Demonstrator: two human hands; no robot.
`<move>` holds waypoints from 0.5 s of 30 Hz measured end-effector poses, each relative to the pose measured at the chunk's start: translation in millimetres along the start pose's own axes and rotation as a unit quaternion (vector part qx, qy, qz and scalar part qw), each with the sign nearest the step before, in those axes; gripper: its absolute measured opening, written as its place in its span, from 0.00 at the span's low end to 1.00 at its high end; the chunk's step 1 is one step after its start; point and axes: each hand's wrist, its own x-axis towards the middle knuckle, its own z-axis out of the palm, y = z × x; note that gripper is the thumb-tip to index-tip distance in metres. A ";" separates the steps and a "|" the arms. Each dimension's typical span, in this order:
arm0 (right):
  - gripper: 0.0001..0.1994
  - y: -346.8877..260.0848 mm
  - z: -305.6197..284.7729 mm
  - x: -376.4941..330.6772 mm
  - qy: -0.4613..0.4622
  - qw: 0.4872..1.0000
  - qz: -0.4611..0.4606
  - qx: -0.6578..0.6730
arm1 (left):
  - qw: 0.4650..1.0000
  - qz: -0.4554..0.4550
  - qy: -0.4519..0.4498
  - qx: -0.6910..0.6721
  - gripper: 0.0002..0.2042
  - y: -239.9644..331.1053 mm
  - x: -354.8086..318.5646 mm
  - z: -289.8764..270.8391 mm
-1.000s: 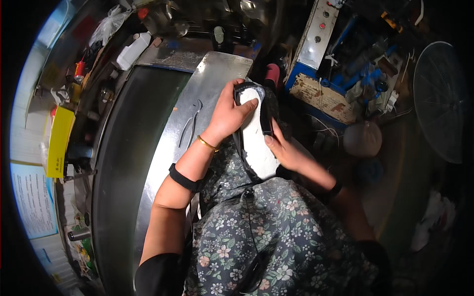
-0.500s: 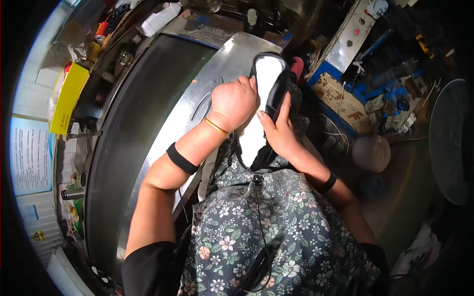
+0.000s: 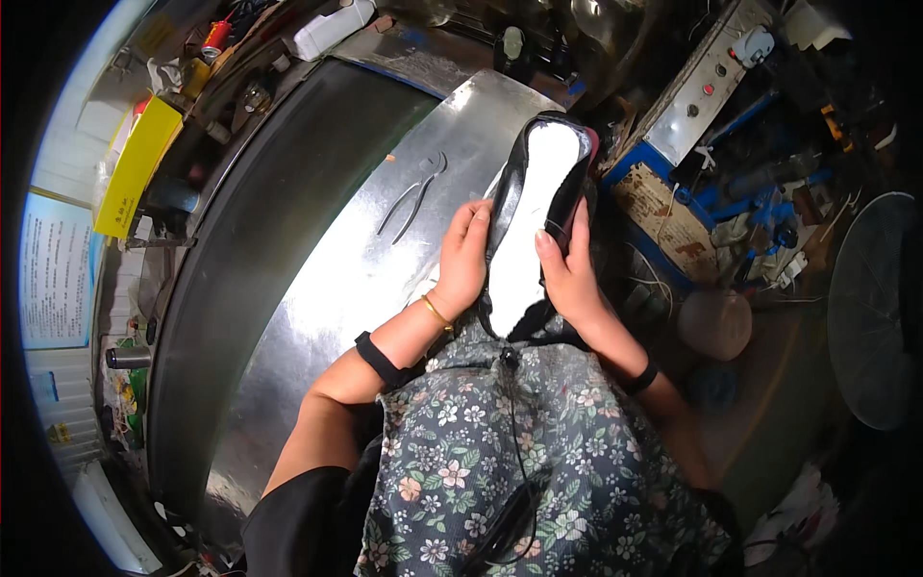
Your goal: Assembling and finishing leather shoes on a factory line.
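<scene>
A black shoe upper [image 3: 514,192] lies bottom up in front of me, its white insole [image 3: 544,202] facing upward and its black edge folded around the rim. Along the left side, my left hand [image 3: 465,252] grips it with the thumb near the edge. My right hand [image 3: 569,274] holds the other side, thumb on the white insole and fingers along the black wall. Both hands' far fingers are hidden beneath it. A pair of pliers [image 3: 415,195] with thin curved handles rests on the metal sheet, left of the shoe.
The shiny metal sheet [image 3: 317,279] borders a dark conveyor belt [image 3: 260,212] on the left. A yellow box [image 3: 139,168] and white bottle [image 3: 332,29] stand beyond it. At right are a blue-framed machine [image 3: 663,207] with a control panel and a round pale container [image 3: 715,322].
My left hand has opened from a fist over the insole and moved down to the shoe's left side. The pliers now show fully. The shoe appears slightly farther right.
</scene>
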 end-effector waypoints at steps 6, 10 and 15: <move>0.39 -4.5 -23.1 -14.5 -0.095 0.984 0.049 0.143 | 0.925 -0.086 -0.183 -0.322 0.29 36.0 31.7 4.3; 0.51 0.3 -42.3 -24.4 -0.263 0.903 0.057 0.334 | 0.910 -0.144 -0.226 -0.317 0.34 26.0 30.9 3.8; 0.54 10.8 -33.1 -49.2 -0.167 0.958 0.086 0.216 | 0.902 -0.141 -0.251 -0.322 0.37 34.3 31.5 19.1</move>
